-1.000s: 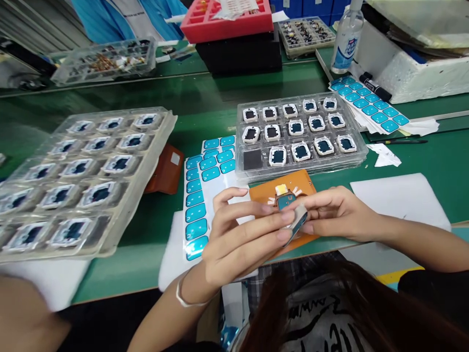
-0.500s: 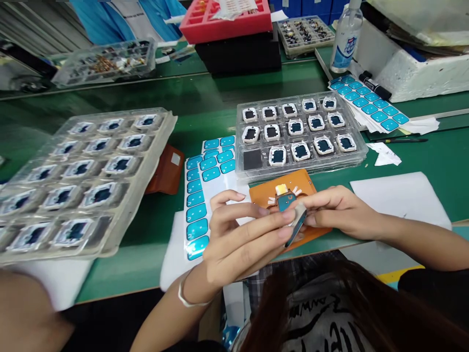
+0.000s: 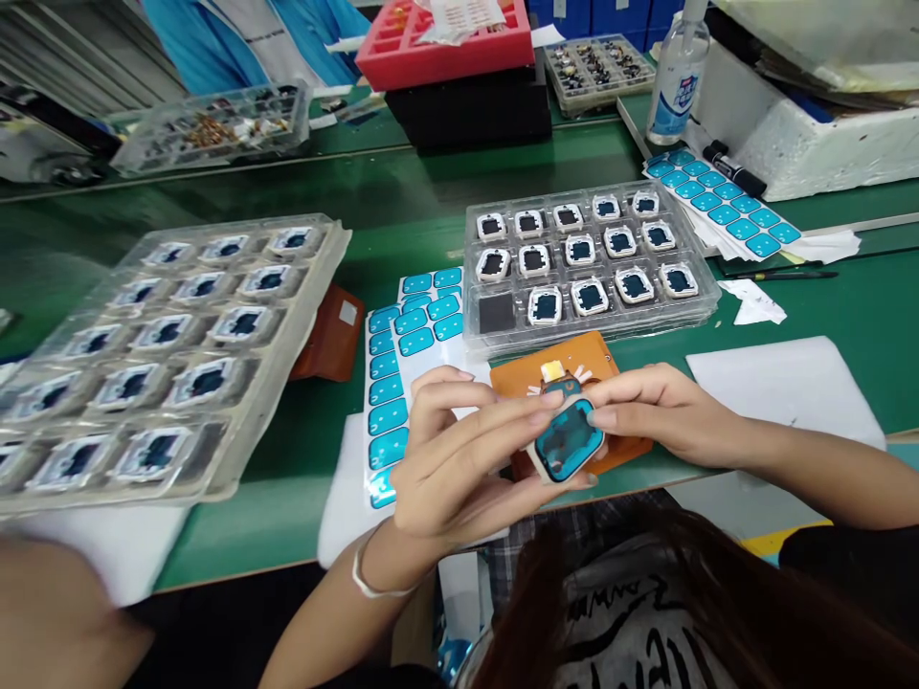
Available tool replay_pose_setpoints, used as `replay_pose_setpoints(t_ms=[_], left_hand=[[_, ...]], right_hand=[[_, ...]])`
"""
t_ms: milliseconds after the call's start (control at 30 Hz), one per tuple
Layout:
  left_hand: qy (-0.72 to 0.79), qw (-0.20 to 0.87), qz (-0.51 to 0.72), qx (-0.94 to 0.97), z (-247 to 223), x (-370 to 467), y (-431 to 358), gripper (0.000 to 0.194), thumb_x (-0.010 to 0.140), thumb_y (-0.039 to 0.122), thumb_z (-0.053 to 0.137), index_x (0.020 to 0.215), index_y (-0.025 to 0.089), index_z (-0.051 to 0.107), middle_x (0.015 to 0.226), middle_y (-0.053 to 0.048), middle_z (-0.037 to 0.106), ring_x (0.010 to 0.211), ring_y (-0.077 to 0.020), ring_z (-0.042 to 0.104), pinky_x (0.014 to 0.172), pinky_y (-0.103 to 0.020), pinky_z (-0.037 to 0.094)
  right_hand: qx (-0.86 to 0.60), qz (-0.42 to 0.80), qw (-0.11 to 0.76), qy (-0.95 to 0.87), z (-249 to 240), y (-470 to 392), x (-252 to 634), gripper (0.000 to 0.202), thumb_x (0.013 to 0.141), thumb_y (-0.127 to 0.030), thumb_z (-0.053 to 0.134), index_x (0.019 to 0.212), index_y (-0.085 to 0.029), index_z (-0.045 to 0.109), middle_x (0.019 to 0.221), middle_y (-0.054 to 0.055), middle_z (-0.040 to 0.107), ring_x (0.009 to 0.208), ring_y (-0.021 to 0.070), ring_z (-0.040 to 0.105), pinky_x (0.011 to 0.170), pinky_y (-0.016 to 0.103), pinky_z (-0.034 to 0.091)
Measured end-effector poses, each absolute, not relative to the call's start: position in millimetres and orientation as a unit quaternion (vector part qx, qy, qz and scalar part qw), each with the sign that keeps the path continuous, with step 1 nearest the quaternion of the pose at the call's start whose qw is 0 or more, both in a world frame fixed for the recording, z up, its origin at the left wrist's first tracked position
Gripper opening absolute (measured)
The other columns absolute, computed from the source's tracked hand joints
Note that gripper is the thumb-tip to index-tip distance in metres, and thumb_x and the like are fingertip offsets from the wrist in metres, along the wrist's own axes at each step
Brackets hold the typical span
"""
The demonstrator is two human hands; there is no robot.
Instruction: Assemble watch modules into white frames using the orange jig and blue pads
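Observation:
Between my two hands is a smartwatch case (image 3: 571, 440) with a pale frame and a glossy face edged in blue, tilted toward me. My left hand (image 3: 466, 455) grips it from the left, fingers along its top edge and thumb underneath. On its upper right side, the thumb and fingertips of my right hand (image 3: 657, 411) pinch the rim. Beneath lies an orange-brown pad (image 3: 517, 368), on which a small part with a yellow square and white tabs (image 3: 560, 375) shows partly behind the case. Sheets of blue film stickers (image 3: 388, 416) lie left of my hands.
A clear tray of watch cases (image 3: 589, 263) stands just ahead; a larger tray (image 3: 236, 383) sits at the left. Behind are a red tray (image 3: 445, 48) on a black box, a clear bottle (image 3: 675, 86) and a white foam box (image 3: 811, 144). Someone in blue (image 3: 251, 38) is across the bench.
The watch case has turned from edge-on so its glossy face shows toward me. My left fingers have shifted around it; my right hand stays at its right side.

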State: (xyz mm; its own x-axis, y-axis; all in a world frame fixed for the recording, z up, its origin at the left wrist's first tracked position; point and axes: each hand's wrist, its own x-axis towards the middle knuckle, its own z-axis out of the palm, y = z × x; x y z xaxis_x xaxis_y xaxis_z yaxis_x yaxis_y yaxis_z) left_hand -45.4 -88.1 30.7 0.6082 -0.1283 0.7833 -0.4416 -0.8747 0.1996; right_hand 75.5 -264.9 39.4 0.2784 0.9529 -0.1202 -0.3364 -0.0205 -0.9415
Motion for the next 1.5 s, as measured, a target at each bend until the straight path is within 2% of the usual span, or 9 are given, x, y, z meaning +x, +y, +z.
replay_pose_setpoints(t_ms=[200,400,833,1033,1133,1233,1333,1400,1500], left_hand=[[-0.161,0.249,0.426,0.855,19,-40,-83,0.061,0.074,0.041,0.081,0.13,0.032,0.059,0.099,-0.002,0.076,0.077,-0.0202,0.055,0.068,-0.037,0.047],[-0.182,0.254,0.425,0.85,14,-39,-83,0.065,0.072,0.041,0.083,0.132,0.03,0.058,0.099,-0.003,0.077,0.077,-0.0201,0.056,0.07,-0.038,0.047],[-0.206,0.193,0.388,0.877,26,-41,-90,0.048,0.079,0.035,0.078,0.122,0.028,0.06,0.096,-0.003,0.078,0.072,-0.019,0.057,0.079,-0.041,0.046],[-0.208,0.251,0.413,0.85,20,-30,-85,0.042,0.082,0.026,0.073,0.122,0.024,0.058,0.104,-0.006,0.075,0.09,-0.0217,0.056,0.076,-0.038,0.048],[-0.157,0.262,0.407,0.861,17,-23,-66,0.053,0.083,0.045,0.071,0.129,0.025,0.053,0.116,-0.008,0.071,0.102,-0.0238,0.055,0.085,-0.042,0.05],[-0.052,0.293,0.432,0.851,13,-17,-41,0.04,0.09,0.049,0.06,0.12,0.023,0.058,0.112,-0.009,0.069,0.102,-0.0228,0.058,0.081,-0.039,0.051],[0.056,0.266,0.456,0.848,6,-11,-26,0.019,0.096,0.037,0.052,0.1,0.021,0.062,0.096,-0.006,0.07,0.094,-0.0197,0.061,0.077,-0.035,0.051],[0.072,0.238,0.453,0.856,2,-7,-22,0.019,0.096,0.035,0.049,0.093,0.021,0.062,0.092,-0.005,0.07,0.091,-0.0198,0.062,0.081,-0.037,0.05],[0.043,0.217,0.416,0.882,-3,-2,-22,0.023,0.096,0.037,0.047,0.094,0.021,0.064,0.097,-0.005,0.072,0.095,-0.0217,0.062,0.087,-0.041,0.047]], right_hand=[[-0.492,0.543,0.643,-0.222,39,-262,75,0.03,0.074,-0.044,0.079,0.074,-0.015,0.071,0.066,-0.001,0.069,0.062,0.0087,0.066,0.063,0.019,0.054],[-0.505,0.526,0.645,-0.229,37,-260,75,0.037,0.072,-0.05,0.079,0.069,-0.014,0.072,0.063,0.0,0.069,0.052,0.0067,0.062,0.053,0.017,0.05],[-0.549,0.518,0.611,-0.238,38,-262,72,0.037,0.067,-0.046,0.083,0.07,-0.014,0.066,0.058,-0.002,0.064,0.05,0.0078,0.061,0.046,0.016,0.047],[-0.508,0.451,0.675,-0.288,34,-264,78,0.034,0.067,-0.023,0.084,0.094,-0.017,0.065,0.081,-0.001,0.071,0.065,0.0075,0.067,0.064,0.019,0.055],[-0.542,0.414,0.663,-0.308,36,-255,96,0.032,0.074,-0.03,0.079,0.098,-0.017,0.064,0.08,0.0,0.071,0.065,0.0095,0.067,0.066,0.024,0.057],[-0.652,0.254,0.592,-0.399,41,-226,120,0.031,0.078,-0.031,0.074,0.104,-0.017,0.067,0.083,0.002,0.071,0.073,0.0135,0.068,0.074,0.03,0.057],[-0.755,0.059,0.383,-0.529,44,-185,132,0.031,0.083,-0.024,0.07,0.112,-0.015,0.066,0.095,0.008,0.073,0.087,0.0181,0.069,0.083,0.033,0.054],[-0.773,0.006,0.253,-0.582,45,-160,132,0.028,0.085,-0.018,0.069,0.112,-0.012,0.067,0.098,0.012,0.074,0.094,0.0219,0.067,0.085,0.034,0.05],[-0.766,0.0,0.185,-0.615,45,-139,132,0.013,0.085,-0.015,0.068,0.096,-0.011,0.073,0.094,0.013,0.075,0.098,0.0247,0.065,0.085,0.032,0.045]])
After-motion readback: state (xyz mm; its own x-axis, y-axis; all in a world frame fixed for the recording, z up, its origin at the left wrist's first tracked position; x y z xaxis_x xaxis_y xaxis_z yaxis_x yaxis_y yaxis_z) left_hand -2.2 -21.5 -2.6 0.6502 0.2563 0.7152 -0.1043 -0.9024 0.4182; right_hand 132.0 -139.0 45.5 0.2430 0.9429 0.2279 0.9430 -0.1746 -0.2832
